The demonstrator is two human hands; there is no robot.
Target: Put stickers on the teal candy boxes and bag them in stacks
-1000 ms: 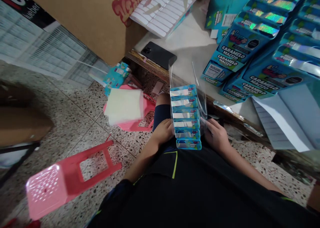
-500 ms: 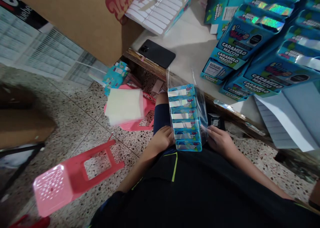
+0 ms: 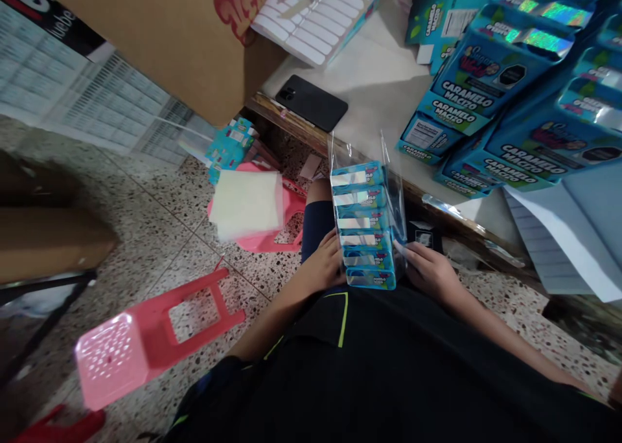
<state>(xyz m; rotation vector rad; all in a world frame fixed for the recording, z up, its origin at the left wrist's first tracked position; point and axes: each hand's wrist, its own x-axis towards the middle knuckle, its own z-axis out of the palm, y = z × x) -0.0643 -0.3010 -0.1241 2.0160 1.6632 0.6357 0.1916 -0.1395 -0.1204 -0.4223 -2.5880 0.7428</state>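
Note:
On my lap stands a row of several blue candy boxes (image 3: pixel 362 224) with shiny strips on top, inside a clear plastic bag (image 3: pixel 397 200). The bag's open end sticks up past the far box, toward the table. My left hand (image 3: pixel 323 261) is closed against the near left side of the row, its fingertips partly hidden behind the boxes. On the other side my right hand (image 3: pixel 430 269) pinches the bag's loose right edge between thumb and fingers.
Stacked blue caramel display boxes (image 3: pixel 466 83) fill the table's right side. A black phone (image 3: pixel 311 102) lies near the table edge, below a white-lined carton (image 3: pixel 318 19). At left are a large cardboard box (image 3: pixel 170 28), pink stool with pale sheets (image 3: pixel 247 204) and tipped pink stool (image 3: pixel 114 359).
The view has shifted slightly, so everything sits a little further right. Both hands keep their places on the bagged boxes.

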